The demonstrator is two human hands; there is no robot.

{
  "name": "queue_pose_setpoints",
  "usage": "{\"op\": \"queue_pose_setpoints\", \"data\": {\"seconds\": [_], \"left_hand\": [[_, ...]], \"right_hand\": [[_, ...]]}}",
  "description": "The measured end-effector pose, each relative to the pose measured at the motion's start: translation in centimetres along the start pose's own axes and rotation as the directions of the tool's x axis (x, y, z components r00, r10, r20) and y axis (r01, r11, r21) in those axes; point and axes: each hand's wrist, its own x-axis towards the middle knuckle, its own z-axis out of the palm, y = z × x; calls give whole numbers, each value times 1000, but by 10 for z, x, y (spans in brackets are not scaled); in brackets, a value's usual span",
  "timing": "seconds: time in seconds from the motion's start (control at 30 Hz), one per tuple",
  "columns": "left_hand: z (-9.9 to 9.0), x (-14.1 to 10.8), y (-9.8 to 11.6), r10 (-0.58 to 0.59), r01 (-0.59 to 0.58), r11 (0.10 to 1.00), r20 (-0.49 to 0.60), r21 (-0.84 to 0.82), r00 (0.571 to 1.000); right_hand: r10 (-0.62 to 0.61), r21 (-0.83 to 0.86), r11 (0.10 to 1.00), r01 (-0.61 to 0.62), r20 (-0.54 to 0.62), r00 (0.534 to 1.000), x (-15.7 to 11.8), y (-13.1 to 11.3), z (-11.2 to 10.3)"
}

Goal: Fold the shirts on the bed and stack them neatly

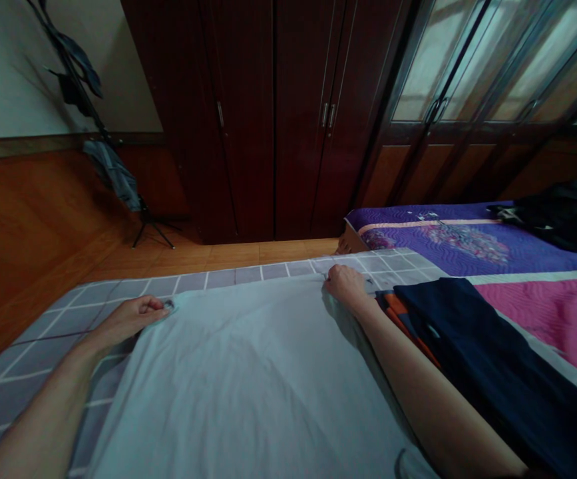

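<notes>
A pale, light-coloured garment [263, 359], perhaps a shirt, lies spread over the grey checked bed cover, with soft creases across it. My left hand [141, 311] pinches its far left corner between thumb and fingers. At the far right corner, my right hand [347, 286] is closed on the edge of the cloth. Both arms reach forward along the garment's sides. Just right of my right forearm lies a dark navy folded garment [460, 326], with an orange and dark piece of cloth [402, 319] showing from under it.
The grey checked bed cover [33, 346] ends at a tiled floor [233, 253]. Beyond stands a dark red wardrobe [248, 133]. At right are a purple flowered bedspread [418, 233], pink quilted cloth [552, 313] and a black heap [568, 213]. A clothes stand [93, 113] leans at left.
</notes>
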Motion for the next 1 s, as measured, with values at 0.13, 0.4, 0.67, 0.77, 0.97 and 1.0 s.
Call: {"op": "queue_pose_setpoints", "data": {"seconds": [0.13, 0.4, 0.67, 0.77, 0.97, 1.0], "left_hand": [[-4, 0, -5, -34, 32, 999, 95, 18, 995], [-4, 6, -14, -2, -3, 1000, -213, -25, 977], [22, 18, -5, 109, 65, 944, -492, 324, 864], [27, 13, -1, 174, 128, 835, -477, 535, 861], [25, 7, 2, 176, 186, 779, -494, 599, 851], [25, 7, 2, 179, 196, 780, -513, 594, 840]], "right_hand": [[20, 99, 995, -12, -75, 997, 5, 4, 4], [139, 275, 957, -88, -173, 975, 22, 18, 19], [218, 268, 950, -162, -198, 956, 20, 13, 28], [183, 228, 964, -136, -200, 963, 17, 10, 29], [154, 182, 977, -112, -237, 959, 14, 8, 27], [154, 181, 977, -110, -250, 956, 13, 8, 26]]}}
